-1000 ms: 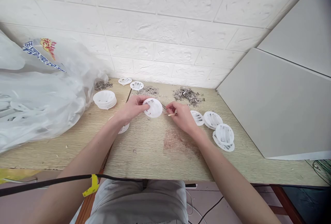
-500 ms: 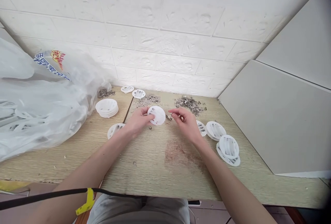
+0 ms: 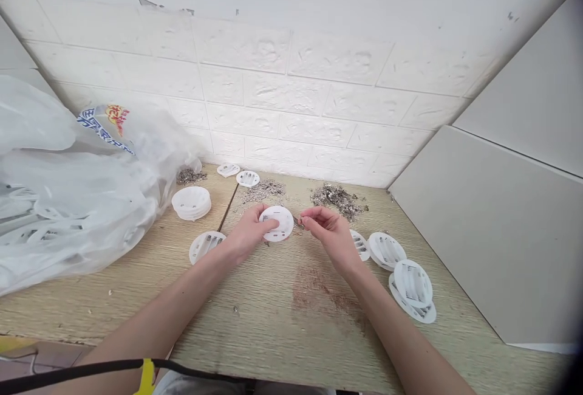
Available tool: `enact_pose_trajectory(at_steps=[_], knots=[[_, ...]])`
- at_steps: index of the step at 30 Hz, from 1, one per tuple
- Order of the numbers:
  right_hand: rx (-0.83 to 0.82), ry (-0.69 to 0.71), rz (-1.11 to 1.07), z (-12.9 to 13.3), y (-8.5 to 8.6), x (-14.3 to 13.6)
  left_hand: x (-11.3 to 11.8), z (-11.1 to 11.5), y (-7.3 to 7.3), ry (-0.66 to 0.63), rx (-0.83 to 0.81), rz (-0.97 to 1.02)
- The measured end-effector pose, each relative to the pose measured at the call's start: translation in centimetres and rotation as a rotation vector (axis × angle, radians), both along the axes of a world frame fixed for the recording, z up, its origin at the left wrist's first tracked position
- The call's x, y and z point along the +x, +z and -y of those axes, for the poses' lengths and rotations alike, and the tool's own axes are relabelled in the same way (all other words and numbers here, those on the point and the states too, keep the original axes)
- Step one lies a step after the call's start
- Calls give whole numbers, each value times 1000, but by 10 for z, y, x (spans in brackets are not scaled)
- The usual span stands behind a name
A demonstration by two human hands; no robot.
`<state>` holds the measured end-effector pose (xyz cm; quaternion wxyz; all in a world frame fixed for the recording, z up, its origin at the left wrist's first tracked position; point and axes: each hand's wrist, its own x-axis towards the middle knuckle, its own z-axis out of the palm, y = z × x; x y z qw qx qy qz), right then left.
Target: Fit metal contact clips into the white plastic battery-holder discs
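My left hand (image 3: pixel 249 232) grips a round white plastic battery holder (image 3: pixel 281 220) by its left side, thumb across its face and fingers behind. Small slots and dark marks show on that face. Just right of the disc, my right hand (image 3: pixel 328 232) is closed in a pinch, thumb against the fingertips. Between its fingertips is something small that I cannot make out. A thin dark metal piece (image 3: pixel 297 222) shows between the disc and these fingertips. Behind the hands lie a pile of small metal clips (image 3: pixel 337 199) and a flatter pile of small metal parts (image 3: pixel 266 189).
Several white discs with metal contacts (image 3: pixel 412 284) lie overlapped at the right. A stack of white discs (image 3: pixel 191 200) stands at the left, near a clear plastic bag (image 3: pixel 82 200) full of white parts. A white brick-pattern wall (image 3: pixel 300 103) and a grey panel (image 3: pixel 492 231) bound the table.
The view has tilted, so the table's contents sit lower in the picture. My right hand's fingertips have closed together into a pinch. My left hand still holds the battery holder.
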<state>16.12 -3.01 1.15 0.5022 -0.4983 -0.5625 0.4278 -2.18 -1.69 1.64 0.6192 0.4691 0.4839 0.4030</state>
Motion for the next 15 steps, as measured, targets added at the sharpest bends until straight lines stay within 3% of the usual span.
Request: enact_pose_trajectory(at_steps=[7,15], knots=[[43,53,-11,0,-2,0,0,-3,-5,-77,14,54],[18,49,37,1,-1,-5,5,7,7,-189,-57,192]])
